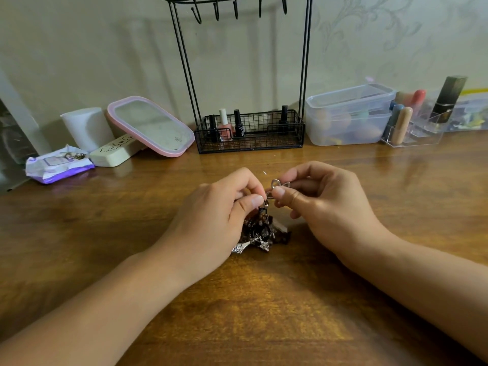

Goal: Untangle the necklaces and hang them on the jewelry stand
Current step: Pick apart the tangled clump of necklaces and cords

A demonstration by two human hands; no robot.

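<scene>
A dark tangled heap of necklaces point(260, 235) lies on the wooden table point(264, 313), with silver charms at its front edge. My left hand point(219, 215) pinches a dark beaded strand that rises out of the heap. My right hand point(319, 196) pinches a silver bow-shaped pendant point(280, 184) just above and to the right of it. The two hands almost touch at the fingertips. The black wire jewelry stand point(245, 75) stands at the back against the wall, and the hooks point(235, 9) that show on its top bar are bare.
The stand's basket point(250, 133) holds nail polish bottles. Left of it are a pink-rimmed mirror point(151, 126), a cream case point(113, 151), a white cylinder point(88, 128) and a wipes pack point(59, 165). Right of it are clear plastic tubs point(348, 114) and an acrylic organiser point(414, 130) with cosmetics.
</scene>
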